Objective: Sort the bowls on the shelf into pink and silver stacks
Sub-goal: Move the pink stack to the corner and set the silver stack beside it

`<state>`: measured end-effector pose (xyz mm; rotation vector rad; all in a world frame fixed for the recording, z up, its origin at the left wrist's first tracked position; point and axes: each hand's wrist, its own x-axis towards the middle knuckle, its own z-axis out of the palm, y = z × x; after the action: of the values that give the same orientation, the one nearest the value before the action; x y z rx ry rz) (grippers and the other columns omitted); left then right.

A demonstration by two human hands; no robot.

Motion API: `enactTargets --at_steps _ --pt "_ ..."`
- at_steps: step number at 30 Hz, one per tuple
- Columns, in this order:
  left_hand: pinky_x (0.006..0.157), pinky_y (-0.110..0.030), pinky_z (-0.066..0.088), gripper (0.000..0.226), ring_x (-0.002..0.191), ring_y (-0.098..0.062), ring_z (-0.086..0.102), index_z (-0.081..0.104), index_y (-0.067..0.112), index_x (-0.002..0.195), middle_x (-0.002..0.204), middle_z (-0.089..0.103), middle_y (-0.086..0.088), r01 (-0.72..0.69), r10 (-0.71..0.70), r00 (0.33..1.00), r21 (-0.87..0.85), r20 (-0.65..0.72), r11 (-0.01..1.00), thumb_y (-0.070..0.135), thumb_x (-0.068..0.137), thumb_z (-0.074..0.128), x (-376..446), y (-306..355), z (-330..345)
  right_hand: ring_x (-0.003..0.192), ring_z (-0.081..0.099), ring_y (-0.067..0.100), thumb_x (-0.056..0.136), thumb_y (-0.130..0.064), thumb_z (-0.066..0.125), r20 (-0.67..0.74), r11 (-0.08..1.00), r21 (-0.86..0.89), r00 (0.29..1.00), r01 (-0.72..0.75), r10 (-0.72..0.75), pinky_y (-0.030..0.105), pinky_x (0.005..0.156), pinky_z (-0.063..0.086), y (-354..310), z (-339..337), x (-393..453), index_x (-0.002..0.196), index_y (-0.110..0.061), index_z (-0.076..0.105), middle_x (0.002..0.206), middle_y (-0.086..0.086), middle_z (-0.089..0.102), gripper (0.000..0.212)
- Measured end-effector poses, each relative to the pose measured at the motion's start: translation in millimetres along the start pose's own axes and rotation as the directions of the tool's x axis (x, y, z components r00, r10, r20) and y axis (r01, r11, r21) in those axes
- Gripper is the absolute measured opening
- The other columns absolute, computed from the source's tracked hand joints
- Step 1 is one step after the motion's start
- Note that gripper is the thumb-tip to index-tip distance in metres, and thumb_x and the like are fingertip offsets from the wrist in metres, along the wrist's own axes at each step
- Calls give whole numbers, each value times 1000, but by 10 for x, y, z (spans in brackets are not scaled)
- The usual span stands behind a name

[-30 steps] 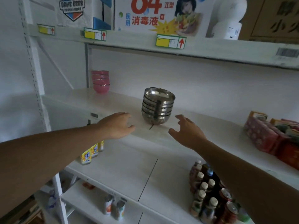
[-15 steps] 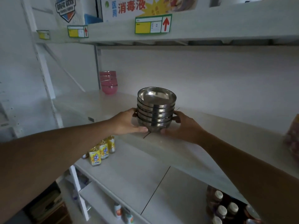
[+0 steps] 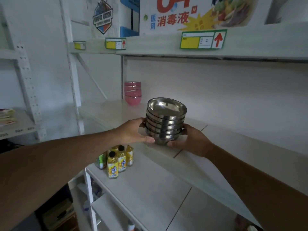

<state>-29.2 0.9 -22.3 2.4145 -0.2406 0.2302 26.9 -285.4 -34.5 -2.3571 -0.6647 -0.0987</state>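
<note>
Head view, read left to right, with places given relative to the stack of silver bowls (image 3: 166, 124). Far to the left of it I see a side shelf (image 3: 20, 125) carrying a small pile of flat packets (image 3: 6, 116). Nearer, a white upright post (image 3: 73, 75) rises beside the main shelf (image 3: 241, 147). Behind and to the left of the silver stack, at the back of that shelf, stands the stack of pink bowls (image 3: 133, 93), well apart from it. Below and to the left, on the next shelf down, yellow drink bottles (image 3: 117, 161) stand in a cluster. My left hand (image 3: 133, 131) is closed in a grip on the left side of the silver stack, thumb low near the bottom bowl and the fingers out of sight behind. The silver stack is at the front edge of the main shelf, nested upright; I cannot tell whether its base touches the board. My right hand (image 3: 191, 140) has a grip on the right side of the same stack, thumb under the lowest bowl. Above the stack, the upper shelf edge carries price labels (image 3: 203, 39) with red arrows, and printed cartons (image 3: 191, 14) sit on top.
</note>
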Motion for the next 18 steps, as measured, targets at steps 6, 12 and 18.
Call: enactTargets --at_steps 6,12,18 --pt "122 -42 44 88 140 -12 56 56 24 150 148 64 7 25 -25 1000 -7 -3 1000 52 76 94 -98 -439 -388 120 63 13 68 -66 90 45 998 -68 999 6 -3 36 100 54 -396 349 323 149 -23 51 137 -7 68 99" --pt "120 -41 44 87 140 -14 56 56 25 150 149 63 7 44 -45 998 24 53 999 55 77 93 -21 -799 -764 115 66 10 65 -64 92 50 998 -60 999 -13 16 36 100 55 -706 639 637 139 -29 58 128 -12 71 88" --pt "124 -43 41 89 144 -17 53 53 21 153 154 60 3 37 -38 996 12 76 999 48 78 94 194 -1005 -952 112 69 8 53 -68 94 29 999 31 999 -40 39 42 101 57 -827 788 879 131 -35 62 121 -15 74 91"
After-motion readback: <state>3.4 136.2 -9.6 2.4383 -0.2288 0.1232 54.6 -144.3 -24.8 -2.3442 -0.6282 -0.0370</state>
